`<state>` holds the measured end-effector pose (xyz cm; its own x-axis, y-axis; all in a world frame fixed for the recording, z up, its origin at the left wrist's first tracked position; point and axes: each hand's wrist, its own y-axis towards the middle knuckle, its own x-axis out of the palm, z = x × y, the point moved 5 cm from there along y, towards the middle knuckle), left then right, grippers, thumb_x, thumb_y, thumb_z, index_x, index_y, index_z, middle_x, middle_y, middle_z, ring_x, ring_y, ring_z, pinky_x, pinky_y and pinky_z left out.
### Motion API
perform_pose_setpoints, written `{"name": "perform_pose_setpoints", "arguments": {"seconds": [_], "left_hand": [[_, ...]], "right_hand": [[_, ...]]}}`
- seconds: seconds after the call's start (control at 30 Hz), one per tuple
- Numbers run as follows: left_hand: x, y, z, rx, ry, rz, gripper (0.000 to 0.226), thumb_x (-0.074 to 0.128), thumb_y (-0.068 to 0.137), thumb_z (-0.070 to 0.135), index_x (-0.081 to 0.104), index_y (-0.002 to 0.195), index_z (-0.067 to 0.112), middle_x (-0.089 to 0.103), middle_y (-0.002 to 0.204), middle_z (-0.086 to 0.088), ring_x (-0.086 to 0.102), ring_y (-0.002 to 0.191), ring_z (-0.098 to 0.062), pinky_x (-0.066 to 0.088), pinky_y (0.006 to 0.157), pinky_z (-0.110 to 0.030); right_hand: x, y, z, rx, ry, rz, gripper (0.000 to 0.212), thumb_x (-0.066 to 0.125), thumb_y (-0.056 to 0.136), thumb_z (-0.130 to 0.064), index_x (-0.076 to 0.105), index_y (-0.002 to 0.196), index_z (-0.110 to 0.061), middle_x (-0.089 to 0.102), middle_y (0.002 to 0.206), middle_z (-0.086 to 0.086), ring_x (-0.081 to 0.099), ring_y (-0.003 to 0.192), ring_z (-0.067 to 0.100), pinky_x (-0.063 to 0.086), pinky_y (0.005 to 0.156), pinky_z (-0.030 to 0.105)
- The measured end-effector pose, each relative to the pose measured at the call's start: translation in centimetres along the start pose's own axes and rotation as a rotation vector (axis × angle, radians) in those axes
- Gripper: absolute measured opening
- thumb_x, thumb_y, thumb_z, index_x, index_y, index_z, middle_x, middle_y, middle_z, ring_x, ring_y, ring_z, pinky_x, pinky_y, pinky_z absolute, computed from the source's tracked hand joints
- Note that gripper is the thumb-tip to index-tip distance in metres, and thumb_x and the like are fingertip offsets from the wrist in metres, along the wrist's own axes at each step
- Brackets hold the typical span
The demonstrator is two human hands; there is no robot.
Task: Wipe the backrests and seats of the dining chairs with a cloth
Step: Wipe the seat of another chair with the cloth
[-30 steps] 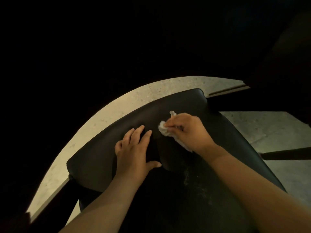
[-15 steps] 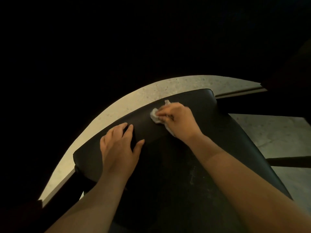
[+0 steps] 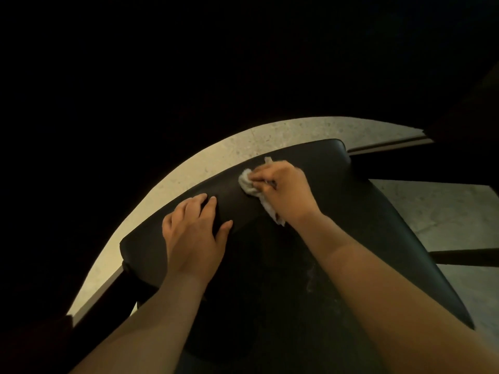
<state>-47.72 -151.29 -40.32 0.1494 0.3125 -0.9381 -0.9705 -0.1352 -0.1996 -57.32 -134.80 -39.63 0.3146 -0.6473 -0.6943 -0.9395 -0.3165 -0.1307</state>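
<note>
Scrubbing here: right grip (image 3: 280, 190) bunches the cloth (image 3: 247, 182) against the chair (image 3: 378, 225) near its far edge, left grip (image 3: 194, 228) lies flat, fingers straight. Cloth's soft and floppy, so I reckon wadding it works best.

Here's the left hand (image 3: 194, 233), bare, nails trimmed short, two of them catching a little light. Now the right hand (image 3: 283, 190), bare as well, knuckles showing in a row. Both forearms are uncovered as far as the shot shows (dim, warm light, finer detail lost), the left forearm (image 3: 151, 319) in deeper shadow than the right forearm (image 3: 378, 279).
</note>
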Motion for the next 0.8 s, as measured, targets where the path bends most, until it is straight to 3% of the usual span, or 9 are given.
{"name": "perform_pose_setpoints", "arguments": {"seconds": [0.13, 0.27, 0.37, 0.43, 0.5, 0.63, 0.8], "left_hand": [[-0.1, 0.0, 0.5, -0.030, 0.030, -0.028, 0.056, 0.053, 0.091, 0.046, 0.049, 0.139, 0.017, 0.046, 0.143, -0.003, 0.036, 0.134, -0.023, 0.025, 0.113, -0.047], [-0.7, 0.0, 3.2, 0.113, 0.045, 0.044, 0.047, 0.059, 0.089, 0.033, 0.056, 0.131, 0.011, 0.054, 0.133, -0.008, 0.046, 0.127, -0.026, 0.029, 0.111, -0.054], [-0.7, 0.4, 5.9, 0.178, -0.017, 0.005, 0.056, 0.057, 0.090, 0.043, 0.047, 0.139, 0.015, 0.047, 0.138, -0.005, 0.041, 0.130, -0.024, 0.030, 0.111, -0.046], [0.3, 0.5, 6.7, 0.208, 0.002, -0.088, 0.065, 0.050, 0.092, 0.052, 0.036, 0.147, 0.021, 0.036, 0.148, 0.000, 0.030, 0.138, -0.021, 0.023, 0.115, -0.042], [1.4, 0.3, 6.4, 0.222, 0.029, -0.154, 0.070, 0.045, 0.092, 0.058, 0.027, 0.151, 0.025, 0.024, 0.156, 0.001, 0.017, 0.144, -0.021, 0.015, 0.119, -0.043], [2.3, 0.0, 5.9, 0.244, 0.029, -0.201, 0.080, 0.045, 0.087, 0.066, 0.022, 0.152, 0.026, 0.013, 0.160, 0.002, 0.004, 0.147, -0.021, 0.008, 0.121, -0.046], [2.6, 0.0, 5.7, 0.244, 0.028, -0.216, 0.099, 0.043, 0.074, 0.081, 0.017, 0.153, 0.028, 0.007, 0.160, 0.003, -0.001, 0.147, -0.020, 0.001, 0.119, -0.044]], "right_hand": [[-1.5, -5.3, 1.0, -0.019, 0.014, -0.071, 0.019, 0.068, 0.086, -0.011, 0.075, 0.099, -0.023, 0.067, 0.102, -0.015, 0.059, 0.101, -0.002, 0.042, 0.094, 0.010], [-5.7, -7.0, 2.9, 0.113, 0.079, 0.195, 0.018, 0.066, 0.088, -0.009, 0.074, 0.100, -0.020, 0.065, 0.100, -0.016, 0.058, 0.102, -0.003, 0.042, 0.092, 0.007], [-8.3, -6.2, 4.5, 0.225, 0.046, 0.340, 0.019, 0.062, 0.092, -0.017, 0.071, 0.106, -0.026, 0.062, 0.101, -0.020, 0.055, 0.095, -0.012, 0.041, 0.086, 0.003], [-9.5, -5.3, 5.7, 0.272, -0.024, 0.410, 0.018, 0.060, 0.094, -0.018, 0.071, 0.108, -0.022, 0.064, 0.100, -0.012, 0.055, 0.086, -0.011, 0.040, 0.078, 0.000], [-9.8, -4.4, 7.0, 0.323, -0.090, 0.458, 0.022, 0.057, 0.096, -0.020, 0.069, 0.114, -0.017, 0.066, 0.106, -0.003, 0.056, 0.088, -0.003, 0.040, 0.080, 0.004], [-8.0, -4.1, 8.8, 0.459, -0.034, 0.416, 0.035, 0.055, 0.097, -0.028, 0.060, 0.130, -0.018, 0.060, 0.129, 0.002, 0.053, 0.119, 0.015, 0.043, 0.104, 0.035], [-5.9, -7.5, 7.0, 0.273, -0.028, 0.317, 0.029, 0.061, 0.092, -0.014, 0.066, 0.120, -0.020, 0.061, 0.126, -0.005, 0.050, 0.121, 0.007, 0.042, 0.108, 0.032]]}}
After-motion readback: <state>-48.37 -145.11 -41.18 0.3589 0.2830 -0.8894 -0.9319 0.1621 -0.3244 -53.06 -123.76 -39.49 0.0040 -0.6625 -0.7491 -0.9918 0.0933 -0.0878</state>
